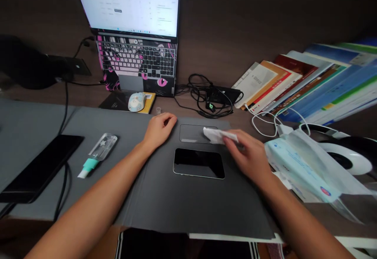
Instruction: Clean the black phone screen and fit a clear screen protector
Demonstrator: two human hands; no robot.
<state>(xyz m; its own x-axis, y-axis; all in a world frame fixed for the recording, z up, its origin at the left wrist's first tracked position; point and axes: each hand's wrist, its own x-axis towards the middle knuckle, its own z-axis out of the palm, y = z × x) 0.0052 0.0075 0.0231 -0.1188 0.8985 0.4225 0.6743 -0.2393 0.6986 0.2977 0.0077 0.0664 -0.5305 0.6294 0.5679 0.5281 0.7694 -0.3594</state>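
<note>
My right hand pinches a folded white tissue over the right end of a clear glass screen protector, which has a thin dark outline. Whether the tissue touches the glass I cannot tell. A phone with a dark screen lies just below the protector on the grey mat. To the left of the protector, my left hand rests on the mat, its fingers curled in a loose fist with nothing showing in them.
A clear bottle with a teal collar and a dark tablet lie on the left. Behind stand a laptop, a mouse and tangled black cables. At right are leaning books and a pale-blue tissue pack.
</note>
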